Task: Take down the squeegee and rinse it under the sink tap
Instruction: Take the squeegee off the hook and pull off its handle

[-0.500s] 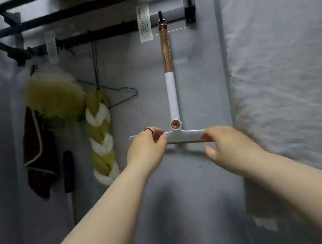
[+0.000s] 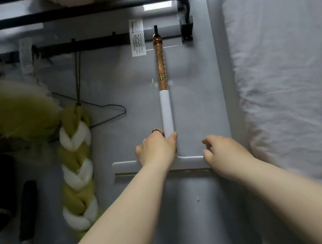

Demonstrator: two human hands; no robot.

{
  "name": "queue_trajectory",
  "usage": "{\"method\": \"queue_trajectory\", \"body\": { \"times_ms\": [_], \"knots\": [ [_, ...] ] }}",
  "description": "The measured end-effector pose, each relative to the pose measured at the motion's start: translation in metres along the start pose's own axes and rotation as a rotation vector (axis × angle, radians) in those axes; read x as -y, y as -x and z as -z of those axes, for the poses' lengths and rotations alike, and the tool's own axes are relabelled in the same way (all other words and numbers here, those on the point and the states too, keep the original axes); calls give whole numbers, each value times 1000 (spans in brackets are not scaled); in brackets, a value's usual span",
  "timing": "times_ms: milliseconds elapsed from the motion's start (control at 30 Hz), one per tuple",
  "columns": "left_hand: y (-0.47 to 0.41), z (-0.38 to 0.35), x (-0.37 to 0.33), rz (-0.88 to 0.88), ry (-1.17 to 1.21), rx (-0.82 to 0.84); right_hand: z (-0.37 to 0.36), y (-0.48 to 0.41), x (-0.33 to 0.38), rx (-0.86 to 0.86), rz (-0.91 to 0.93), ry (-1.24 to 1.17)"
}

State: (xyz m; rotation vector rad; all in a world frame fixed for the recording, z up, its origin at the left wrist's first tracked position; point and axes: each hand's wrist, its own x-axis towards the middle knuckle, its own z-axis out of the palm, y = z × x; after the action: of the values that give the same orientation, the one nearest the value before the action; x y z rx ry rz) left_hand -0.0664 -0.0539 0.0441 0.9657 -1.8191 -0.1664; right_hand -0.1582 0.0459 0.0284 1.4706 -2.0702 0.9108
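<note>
Grey wall behind, a white-and-copper squeegee (image 2: 166, 110) hangs upright from a hook (image 2: 155, 29) on a black rack (image 2: 73, 11), blade head lowest. A person's left hand (image 2: 157, 150) curls its fingers round the white shaft just above the head. The right hand (image 2: 222, 151), fingers loosely bent, sits at the head's right end, its hold unclear. A yellow-and-white braid (image 2: 77, 167) and a wire hanger (image 2: 111, 113) hang to the left.

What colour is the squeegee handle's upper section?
Copper-brown, faintly patterned, on the squeegee; the lower section is white. Clearest in the head view.
</note>
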Motion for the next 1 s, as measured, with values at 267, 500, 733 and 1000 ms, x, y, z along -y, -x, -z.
{"method": "queue_trajectory", "body": {
  "times_ms": [267,500,733,1000],
  "knots": [
    [-2,27,7,38,138,-70,4,8,14,-62,67,-45],
    [9,49,5,6,137,-111,13,17,26,-30,83,-61],
    [14,74,-5,-36,151,-156,30,27,35,-97,129,-102],
    [44,80,12,-10,283,-103,42,53,32,-83,143,-135]
  ]
}}
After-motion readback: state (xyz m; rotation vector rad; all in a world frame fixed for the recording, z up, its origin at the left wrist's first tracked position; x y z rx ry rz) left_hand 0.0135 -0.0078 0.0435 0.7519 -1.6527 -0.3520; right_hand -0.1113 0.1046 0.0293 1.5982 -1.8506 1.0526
